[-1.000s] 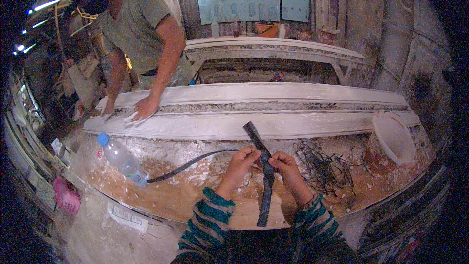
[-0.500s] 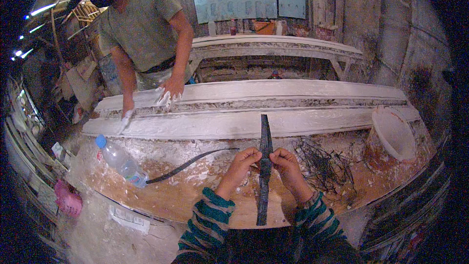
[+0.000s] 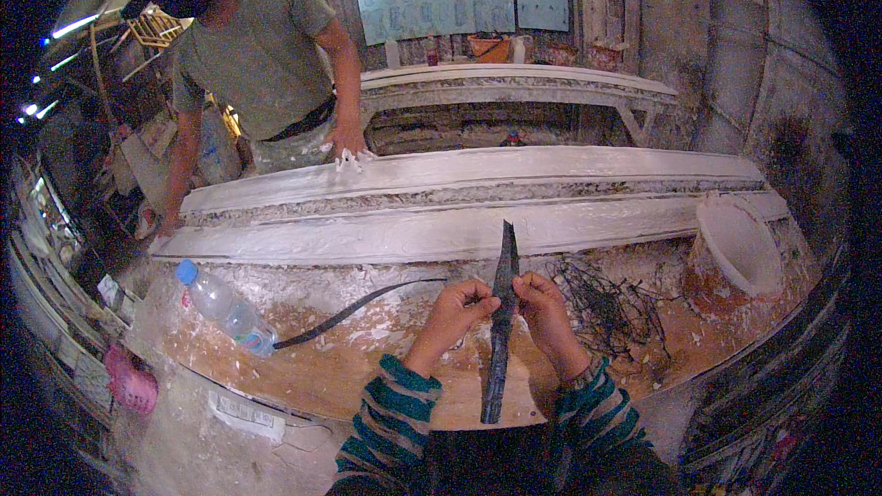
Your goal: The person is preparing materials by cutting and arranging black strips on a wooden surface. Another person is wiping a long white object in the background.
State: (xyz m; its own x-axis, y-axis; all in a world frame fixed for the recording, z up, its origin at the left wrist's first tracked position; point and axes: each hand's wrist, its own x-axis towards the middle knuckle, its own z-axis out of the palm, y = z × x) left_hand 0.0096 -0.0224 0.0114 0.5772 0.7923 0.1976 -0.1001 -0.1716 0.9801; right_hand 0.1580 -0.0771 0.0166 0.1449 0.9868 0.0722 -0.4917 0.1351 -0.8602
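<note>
A black, flat strip (image 3: 497, 367) stands out lengthwise between my hands, its narrow far tip reaching over the white plaster-like moulding. My left hand (image 3: 455, 317) pinches it near the middle from the left, thumb on the edge. From the right, my right hand (image 3: 551, 317) pinches the same stretch with thumb and curled fingers. What the strip is made of, I cannot tell. Just left of my left hand, a second black strip (image 3: 354, 312) curves over the wooden tabletop (image 3: 354, 381). A tangle of thin black strands (image 3: 611, 312) lies right of my right hand.
Two long white mouldings (image 3: 404, 230) span the table beyond my hands. A clear bottle with a blue cap (image 3: 220, 301) lies at left; a white-smeared bucket (image 3: 742, 248) leans at right. Across the mouldings a co-worker (image 3: 262, 64) bends over, hands on them.
The strip's far end has tipped slightly right, and my left fingers have shifted on it. The co-worker's hands have moved apart, one toward the mouldings' left end, the other rightward along the far edge.
</note>
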